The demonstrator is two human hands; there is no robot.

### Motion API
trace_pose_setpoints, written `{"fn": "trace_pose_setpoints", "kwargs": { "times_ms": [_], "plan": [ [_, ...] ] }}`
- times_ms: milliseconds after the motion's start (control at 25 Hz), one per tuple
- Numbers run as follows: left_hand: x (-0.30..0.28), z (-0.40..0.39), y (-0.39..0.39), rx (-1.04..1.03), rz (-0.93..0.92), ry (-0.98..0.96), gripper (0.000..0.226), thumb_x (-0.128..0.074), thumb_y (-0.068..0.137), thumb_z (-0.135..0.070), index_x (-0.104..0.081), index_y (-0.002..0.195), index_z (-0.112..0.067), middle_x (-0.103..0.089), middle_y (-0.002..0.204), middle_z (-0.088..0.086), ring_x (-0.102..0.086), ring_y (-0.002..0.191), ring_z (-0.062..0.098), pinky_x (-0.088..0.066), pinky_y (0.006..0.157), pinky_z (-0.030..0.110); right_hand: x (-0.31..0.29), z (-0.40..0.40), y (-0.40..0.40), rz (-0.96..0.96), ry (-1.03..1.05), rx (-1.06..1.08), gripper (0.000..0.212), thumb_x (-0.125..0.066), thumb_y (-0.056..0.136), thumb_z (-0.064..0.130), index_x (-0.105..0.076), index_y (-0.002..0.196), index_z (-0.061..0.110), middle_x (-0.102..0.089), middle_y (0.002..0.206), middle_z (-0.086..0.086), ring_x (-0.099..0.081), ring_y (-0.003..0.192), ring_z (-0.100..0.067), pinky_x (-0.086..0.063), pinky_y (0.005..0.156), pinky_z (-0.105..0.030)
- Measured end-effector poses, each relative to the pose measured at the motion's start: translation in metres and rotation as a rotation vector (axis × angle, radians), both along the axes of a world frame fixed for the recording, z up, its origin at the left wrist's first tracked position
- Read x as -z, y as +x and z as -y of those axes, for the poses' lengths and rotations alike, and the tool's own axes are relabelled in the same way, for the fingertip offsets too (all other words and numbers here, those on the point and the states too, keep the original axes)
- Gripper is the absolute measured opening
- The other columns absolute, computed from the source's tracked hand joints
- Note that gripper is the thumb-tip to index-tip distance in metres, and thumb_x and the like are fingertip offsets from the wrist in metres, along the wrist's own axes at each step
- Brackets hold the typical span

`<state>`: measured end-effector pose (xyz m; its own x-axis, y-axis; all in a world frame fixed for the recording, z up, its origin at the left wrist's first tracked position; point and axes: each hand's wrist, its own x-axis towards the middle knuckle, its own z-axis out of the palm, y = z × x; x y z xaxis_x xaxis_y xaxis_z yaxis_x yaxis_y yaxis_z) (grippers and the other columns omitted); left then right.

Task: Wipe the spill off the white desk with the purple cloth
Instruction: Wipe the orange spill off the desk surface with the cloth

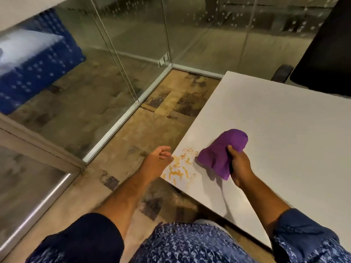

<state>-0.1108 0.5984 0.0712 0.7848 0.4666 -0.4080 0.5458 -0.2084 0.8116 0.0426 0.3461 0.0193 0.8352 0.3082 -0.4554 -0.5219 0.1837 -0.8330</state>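
My right hand (239, 166) grips the bunched purple cloth (222, 151) beside the orange spill (179, 167) at the white desk (284, 130) corner, my left hand (158, 158) cupped empty at the edge, so next I sweep leftward.

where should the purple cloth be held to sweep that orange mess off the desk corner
Keep the grip the right hand has now: fingers closed around the near, bunched end of the purple cloth, coming from the person's side. The cloth's free edge faces the orange spill to its left, ready to push it toward the left hand cupped at the edge of the white desk.
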Motion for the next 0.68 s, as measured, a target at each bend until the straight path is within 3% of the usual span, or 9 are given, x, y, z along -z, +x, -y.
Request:
{"fn": "trace_pose_setpoints", "kwargs": {
  "times_ms": [80,200,280,400,480,560,600,680],
  "plan": [
    [-0.005,-0.017,0.024,0.095,-0.052,0.077,0.047,-0.07,0.101,-0.009,-0.057,0.146,-0.003,-0.064,0.118,0.005,-0.063,0.097,0.01,-0.046,0.083,0.0,0.008,-0.01,0.013,-0.019,-0.031,0.044,0.014,-0.058,0.108,0.029,-0.069,0.114,0.024,-0.084,0.098,0.006,-0.075,0.108,-0.024,-0.061,0.089,-0.04],
    [-0.002,-0.035,0.047,0.211,-0.092,0.169,0.048,-0.072,0.101,-0.017,-0.06,0.146,-0.008,-0.064,0.141,0.007,-0.061,0.129,0.022,-0.051,0.106,0.026,0.012,-0.025,0.03,-0.038,-0.069,0.087,0.017,-0.058,0.108,0.029,-0.069,0.118,0.02,-0.08,0.112,-0.004,-0.074,0.111,-0.026,-0.06,0.093,-0.042],
    [0.004,-0.049,0.059,0.301,-0.119,0.215,0.046,-0.073,0.1,-0.02,-0.062,0.143,-0.014,-0.061,0.145,0.006,-0.057,0.135,0.022,-0.049,0.11,0.036,0.009,-0.04,0.038,-0.007,-0.123,0.109,0.016,-0.056,0.109,0.027,-0.07,0.115,0.021,-0.077,0.113,-0.004,-0.074,0.105,-0.023,-0.06,0.088,-0.037],
    [0.017,-0.072,0.072,0.372,-0.115,0.217,0.042,-0.075,0.099,-0.024,-0.065,0.14,-0.02,-0.06,0.139,0.001,-0.056,0.128,0.016,-0.05,0.105,0.035,0.01,-0.052,0.046,0.352,-0.415,0.249,0.021,-0.048,0.109,0.018,-0.066,0.098,0.019,-0.07,0.093,-0.002,-0.065,0.083,-0.02,-0.052,0.074,-0.037],
    [0.032,-0.087,0.083,0.383,-0.106,0.202,0.038,-0.075,0.098,-0.024,-0.068,0.135,-0.021,-0.06,0.129,-0.005,-0.055,0.121,0.011,-0.045,0.097,0.028,0.015,-0.052,0.054,0.706,-0.654,0.253,0.02,-0.044,0.105,0.008,-0.062,0.11,0.013,-0.066,0.102,-0.003,-0.057,0.088,-0.017,-0.049,0.078,-0.031],
    [0.05,-0.099,0.095,0.362,-0.105,0.154,0.034,-0.075,0.098,-0.022,-0.07,0.132,-0.021,-0.064,0.129,-0.004,-0.056,0.122,0.01,-0.043,0.096,0.027,0.026,-0.053,0.057,0.885,-0.883,0.021,0.033,-0.047,0.105,0.007,-0.063,0.134,0.012,-0.065,0.132,-0.003,-0.057,0.115,-0.015,-0.049,0.101,-0.025],
    [0.06,-0.106,0.1,0.385,-0.11,0.132,0.033,-0.075,0.098,-0.021,-0.07,0.13,-0.019,-0.066,0.132,-0.001,-0.057,0.124,0.011,-0.044,0.098,0.027,0.036,-0.053,0.054,0.845,-1.005,-0.162,0.039,-0.051,0.107,0.01,-0.061,0.144,0.012,-0.058,0.151,-0.007,-0.054,0.132,-0.022,-0.044,0.115,-0.031],
    [0.081,-0.119,0.113,0.508,-0.106,0.121,0.032,-0.075,0.098,-0.02,-0.07,0.13,-0.019,-0.067,0.137,0.003,-0.058,0.126,0.013,-0.044,0.099,0.028,0.062,-0.059,0.033,0.589,-1.22,-0.528,0.048,-0.054,0.109,0.021,-0.051,0.157,0.017,-0.037,0.171,-0.012,-0.036,0.156,-0.032,-0.03,0.127,-0.049]
  ]
}}
